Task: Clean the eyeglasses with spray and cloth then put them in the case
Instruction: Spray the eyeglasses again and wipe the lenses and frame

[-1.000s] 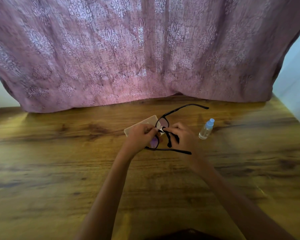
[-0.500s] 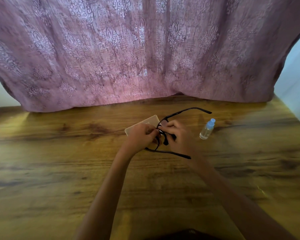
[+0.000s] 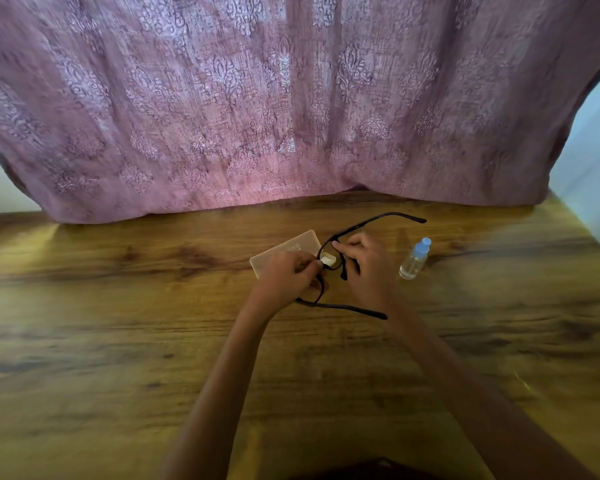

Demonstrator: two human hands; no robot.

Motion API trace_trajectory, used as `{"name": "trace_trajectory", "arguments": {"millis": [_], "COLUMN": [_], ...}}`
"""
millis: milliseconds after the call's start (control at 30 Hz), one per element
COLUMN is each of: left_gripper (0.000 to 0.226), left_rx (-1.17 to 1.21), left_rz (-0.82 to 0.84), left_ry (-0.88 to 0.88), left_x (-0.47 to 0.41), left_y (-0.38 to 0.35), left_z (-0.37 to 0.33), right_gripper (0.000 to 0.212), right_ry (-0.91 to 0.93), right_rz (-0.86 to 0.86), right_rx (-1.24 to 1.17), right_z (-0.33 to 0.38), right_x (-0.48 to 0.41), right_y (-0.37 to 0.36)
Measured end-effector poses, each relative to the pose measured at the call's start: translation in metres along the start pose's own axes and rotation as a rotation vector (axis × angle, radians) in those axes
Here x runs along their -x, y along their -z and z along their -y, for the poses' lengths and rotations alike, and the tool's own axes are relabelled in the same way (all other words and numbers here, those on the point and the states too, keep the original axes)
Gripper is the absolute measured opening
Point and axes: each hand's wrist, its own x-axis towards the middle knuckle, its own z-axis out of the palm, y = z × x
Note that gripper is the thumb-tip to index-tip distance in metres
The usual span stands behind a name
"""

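head view: left grip (image 3: 284,276) pinches the cloth (image 3: 328,260) on a lens; right grip (image 3: 368,268) grasps the glasses (image 3: 347,232) over the counter (image 3: 118,341), between case (image 3: 281,250) and spray (image 3: 414,260). best to rub lightly, bracing the frame.

A wooden table (image 3: 118,341) with strong brown grain and darker knots fills the lower part of the scene, its top catching a yellowish sheen toward the near edge. Along the table's far edge hangs a dusty-pink curtain (image 3: 291,98) woven with a pale floral pattern, its hem bunched and touching the wood across nearly the full width. Past the table's far corners, a pale wall (image 3: 596,150) shows on either side of the curtain.
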Motion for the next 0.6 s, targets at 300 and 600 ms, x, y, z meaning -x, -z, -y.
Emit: {"name": "trace_trajectory", "arguments": {"millis": [300,600], "left_gripper": [0.025,0.025], "left_rx": [-0.004,0.037], "left_rz": [-0.023,-0.019], "left_ry": [0.02,0.068], "left_x": [-0.001,-0.003], "left_y": [-0.004,-0.003], "left_z": [0.003,0.005], "right_gripper": [0.029,0.027], "right_ry": [-0.022,0.016], "right_rz": [0.001,0.066], "right_rx": [0.023,-0.079], "right_z": [-0.01,-0.001], "right_x": [0.01,0.017], "right_y": [-0.004,-0.007]}}
